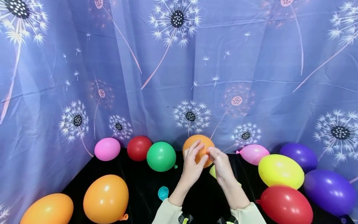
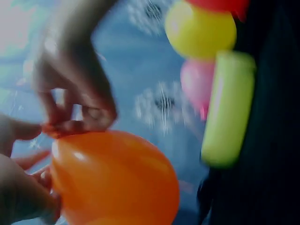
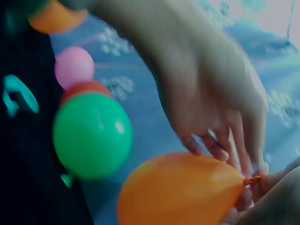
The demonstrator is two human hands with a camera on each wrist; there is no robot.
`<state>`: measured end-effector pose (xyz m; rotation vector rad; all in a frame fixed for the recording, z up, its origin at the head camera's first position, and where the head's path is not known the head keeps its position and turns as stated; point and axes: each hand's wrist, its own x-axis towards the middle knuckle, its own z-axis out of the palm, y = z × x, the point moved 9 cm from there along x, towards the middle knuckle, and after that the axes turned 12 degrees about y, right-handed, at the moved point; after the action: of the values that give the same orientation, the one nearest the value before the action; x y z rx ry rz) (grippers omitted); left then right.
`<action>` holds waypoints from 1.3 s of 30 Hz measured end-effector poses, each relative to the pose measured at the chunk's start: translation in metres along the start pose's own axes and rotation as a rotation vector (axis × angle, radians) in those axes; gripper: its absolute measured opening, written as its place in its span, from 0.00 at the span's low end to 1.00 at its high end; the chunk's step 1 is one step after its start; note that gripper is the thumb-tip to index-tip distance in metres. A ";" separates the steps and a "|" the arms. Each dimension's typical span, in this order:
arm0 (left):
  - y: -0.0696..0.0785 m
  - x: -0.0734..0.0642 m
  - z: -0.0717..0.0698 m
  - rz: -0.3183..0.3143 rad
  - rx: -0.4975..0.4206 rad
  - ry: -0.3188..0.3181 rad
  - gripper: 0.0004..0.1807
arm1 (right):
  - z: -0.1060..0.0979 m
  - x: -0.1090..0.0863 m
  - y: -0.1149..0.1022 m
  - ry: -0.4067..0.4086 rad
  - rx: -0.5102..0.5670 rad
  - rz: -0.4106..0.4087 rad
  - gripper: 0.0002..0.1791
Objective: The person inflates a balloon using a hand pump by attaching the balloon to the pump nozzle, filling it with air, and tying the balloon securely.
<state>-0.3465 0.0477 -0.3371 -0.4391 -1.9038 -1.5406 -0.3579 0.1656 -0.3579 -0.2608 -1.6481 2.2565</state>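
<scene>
An inflated orange balloon (image 1: 198, 143) is between my two hands near the back of the black table. My left hand (image 1: 193, 163) curves against it, thumb spread from the fingers. My right hand (image 1: 223, 165) pinches the balloon's narrow neck. In the left wrist view, the right hand (image 2: 77, 77) bends over the neck of the orange balloon (image 2: 117, 180), while left fingers (image 2: 23, 187) touch its side. In the right wrist view, the left hand (image 3: 211, 84) reaches over the orange balloon (image 3: 178, 192) towards its twisted neck (image 3: 251, 180). Blur hides the exact finger contact there.
A yellow-green cylinder (image 2: 228, 110) lies partly hidden behind my right wrist. A limp cyan balloon (image 1: 163, 193) rests by my left forearm. Green (image 1: 161, 156), red (image 1: 139, 148) and orange balloons (image 1: 106, 199) stand left; yellow (image 1: 281, 171) and purple ones (image 1: 330, 191) right. A patterned cloth (image 1: 156, 102) hangs behind.
</scene>
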 end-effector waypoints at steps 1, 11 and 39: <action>0.003 0.001 -0.004 0.105 0.127 0.042 0.16 | 0.005 -0.004 0.002 -0.013 -0.018 0.003 0.19; 0.026 -0.004 -0.016 0.585 0.520 0.236 0.02 | 0.004 -0.011 -0.009 -0.117 0.107 0.153 0.24; 0.007 -0.002 -0.013 0.263 0.153 0.151 0.04 | 0.009 -0.007 -0.011 -0.223 -0.166 0.012 0.17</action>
<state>-0.3375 0.0369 -0.3317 -0.4703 -1.7546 -1.2150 -0.3525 0.1579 -0.3448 -0.0596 -1.9556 2.2270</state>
